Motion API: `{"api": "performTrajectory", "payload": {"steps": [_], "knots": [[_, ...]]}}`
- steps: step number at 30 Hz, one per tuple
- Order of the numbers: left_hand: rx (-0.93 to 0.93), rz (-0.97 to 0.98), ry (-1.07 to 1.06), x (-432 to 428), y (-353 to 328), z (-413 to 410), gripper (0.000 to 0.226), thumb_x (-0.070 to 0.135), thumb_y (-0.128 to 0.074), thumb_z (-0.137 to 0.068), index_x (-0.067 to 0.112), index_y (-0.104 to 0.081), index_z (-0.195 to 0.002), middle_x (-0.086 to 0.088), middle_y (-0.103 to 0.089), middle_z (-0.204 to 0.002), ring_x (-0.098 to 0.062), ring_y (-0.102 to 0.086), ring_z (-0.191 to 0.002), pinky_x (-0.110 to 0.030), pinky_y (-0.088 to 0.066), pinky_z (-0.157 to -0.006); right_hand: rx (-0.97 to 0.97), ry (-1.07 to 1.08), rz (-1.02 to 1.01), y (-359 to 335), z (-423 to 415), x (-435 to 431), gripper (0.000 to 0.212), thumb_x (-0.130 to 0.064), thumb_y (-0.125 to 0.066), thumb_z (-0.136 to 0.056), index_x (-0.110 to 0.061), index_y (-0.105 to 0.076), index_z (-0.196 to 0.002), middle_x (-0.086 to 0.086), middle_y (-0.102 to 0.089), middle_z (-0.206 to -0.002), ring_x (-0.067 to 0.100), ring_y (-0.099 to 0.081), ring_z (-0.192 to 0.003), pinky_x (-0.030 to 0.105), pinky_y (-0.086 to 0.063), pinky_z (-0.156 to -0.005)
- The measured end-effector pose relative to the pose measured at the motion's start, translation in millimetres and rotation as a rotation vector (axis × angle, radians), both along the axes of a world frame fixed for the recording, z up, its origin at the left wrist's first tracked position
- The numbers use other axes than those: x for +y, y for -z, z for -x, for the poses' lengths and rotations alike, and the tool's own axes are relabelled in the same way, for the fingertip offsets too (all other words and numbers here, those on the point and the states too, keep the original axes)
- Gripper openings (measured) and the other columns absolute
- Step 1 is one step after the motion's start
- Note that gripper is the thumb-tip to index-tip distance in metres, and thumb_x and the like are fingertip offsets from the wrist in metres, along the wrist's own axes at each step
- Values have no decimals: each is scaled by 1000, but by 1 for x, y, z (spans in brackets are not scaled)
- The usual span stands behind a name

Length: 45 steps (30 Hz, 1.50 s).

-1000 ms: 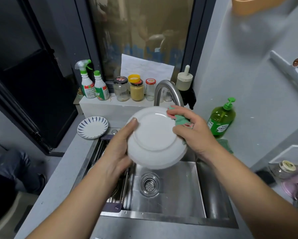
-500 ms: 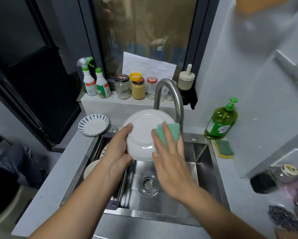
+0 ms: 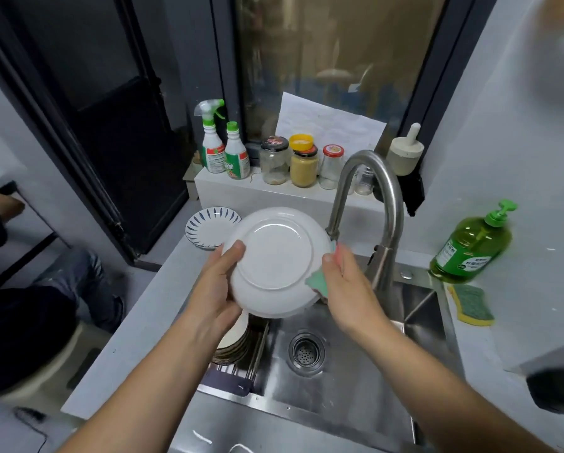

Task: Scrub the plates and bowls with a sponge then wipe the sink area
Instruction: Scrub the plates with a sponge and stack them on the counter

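A white plate (image 3: 275, 259) is held tilted above the steel sink (image 3: 349, 374), its underside facing me. My left hand (image 3: 216, 289) grips the plate's left rim, thumb on the underside. My right hand (image 3: 347, 289) holds a green sponge (image 3: 316, 282) against the plate's right rim, fingers wrapped behind the edge. More plates and bowls (image 3: 233, 341) are stacked in a rack at the sink's left side, partly hidden by my left arm. A blue-striped plate (image 3: 208, 225) lies on the counter behind.
The curved faucet (image 3: 382, 204) rises just right of the plate. A green soap bottle (image 3: 473, 245) and a second yellow-green sponge (image 3: 471, 304) sit on the right counter. Spray bottles (image 3: 223, 148) and jars (image 3: 303, 165) line the ledge. A person sits at the left (image 3: 29, 308).
My right hand moved the sponge from the plate's underside face to its right rim. The plate shifted slightly left and up, and the view came closer.
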<state>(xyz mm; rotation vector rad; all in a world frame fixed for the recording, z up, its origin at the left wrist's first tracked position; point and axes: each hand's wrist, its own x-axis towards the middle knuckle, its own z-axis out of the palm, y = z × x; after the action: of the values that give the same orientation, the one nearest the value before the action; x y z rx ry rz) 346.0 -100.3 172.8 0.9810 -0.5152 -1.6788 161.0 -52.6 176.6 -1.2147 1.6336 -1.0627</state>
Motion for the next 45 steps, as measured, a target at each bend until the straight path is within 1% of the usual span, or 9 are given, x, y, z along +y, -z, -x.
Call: {"api": "performTrajectory", "payload": {"steps": [3,5,16,23,27,32,35,38,45], "knots": [[-74,51,-10,-26,12,-26,25,16,-62,-99,16,-66,-124,-10,-75,-120,-31,-69,-117,-51,-54,-102,-224,14,-215,10,-25,-8,24,-47,-35,-105,-29,-52,-106,19,-69,-99,30,-72,-66,34,-54,-50],[-128,105,42,-45,19,-40,35,18,-66,-96,15,-63,-131,-14,-71,-128,-37,-64,-125,-58,-49,-107,-323,28,-246,8,-32,-22,27,-41,-32,-108,-24,-51,-111,23,-71,-90,33,-69,-58,25,-44,-39],[-264,149,373,-165,58,-96,29,21,-58,-103,28,-56,-131,3,-72,-115,-12,-69,-105,-31,-54,-83,-812,402,-421,38,-64,-157,46,-49,-49,-101,-11,-59,-123,18,-70,-119,38,-70,-101,54,-60,-74],[-107,-44,303,-231,89,-116,46,53,-43,-104,12,-58,-120,-8,-65,-117,-20,-62,-119,-39,-44,-111,-734,422,-313,55,-96,-221,22,-24,-60,-99,-6,-68,-109,23,-64,-114,36,-70,-94,52,-62,-76],[-224,14,300,-268,113,-139,61,50,-41,-107,0,-55,-139,-17,-68,-134,-33,-61,-130,-49,-42,-115,-532,238,-223,72,-118,-256,22,-23,-49,-105,-18,-63,-121,4,-69,-107,20,-69,-92,33,-62,-69],[-539,75,172,-311,175,-167,78,74,-63,-84,11,-62,-130,-16,-68,-129,-35,-63,-123,-61,-44,-111,-266,130,-200,117,-138,-296,19,-18,-45,-105,-26,-50,-122,0,-56,-117,22,-57,-102,38,-55,-85],[-624,62,150,-323,188,-171,70,72,-62,-83,13,-64,-120,-15,-66,-127,-31,-63,-119,-57,-45,-110,-187,132,-233,138,-152,-316,13,-12,-43,-96,-5,-52,-89,9,-49,-84,25,-48,-79,37,-48,-72],[-654,85,109,-323,170,-168,51,55,-51,-99,12,-60,-124,-4,-63,-124,-19,-61,-115,-30,-49,-98,-104,121,-243,155,-158,-330,19,-10,-38,-95,7,-43,-87,12,-42,-76,22,-41,-71,33,-38,-68],[-770,98,50,-340,196,-168,44,67,-39,-83,35,-62,-104,2,-59,-126,-20,-53,-126,-45,-39,-116,169,-42,-189,182,-157,-347,27,-19,-33,-100,-9,-56,-110,23,-60,-109,23,-54,-80,39,-49,-77]]}}
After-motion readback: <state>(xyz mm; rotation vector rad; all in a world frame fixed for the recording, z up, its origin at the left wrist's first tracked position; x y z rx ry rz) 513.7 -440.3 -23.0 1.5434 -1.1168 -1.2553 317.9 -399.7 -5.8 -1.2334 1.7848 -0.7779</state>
